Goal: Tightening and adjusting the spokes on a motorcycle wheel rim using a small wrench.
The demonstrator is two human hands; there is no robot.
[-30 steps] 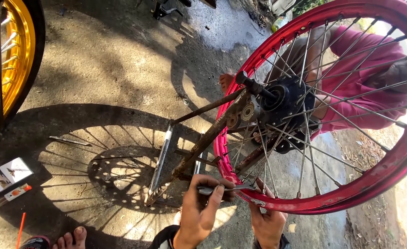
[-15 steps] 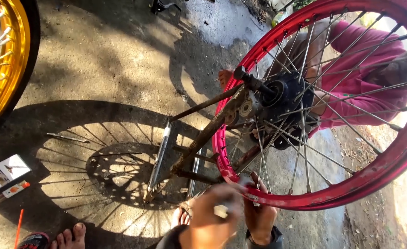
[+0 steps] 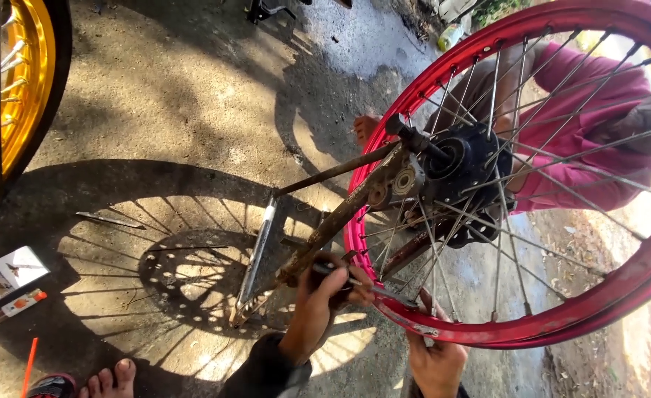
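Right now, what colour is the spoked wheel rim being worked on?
Red; the spoked wheel rim shows best in the head view.

Place: likely outdoor roadside repair spot | cues: sunlit concrete ground [image 3: 193, 110], red spoked wheel [image 3: 561, 324], rusty stand [image 3: 340, 217]

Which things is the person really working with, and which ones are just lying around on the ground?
Being worked with:
red spoked wheel
black hub
rusty stand
slim tool gripped in the left hand
right hand at the rim

Just lying around:
small printed box
lighter
orange stick
gold wheel
bottle
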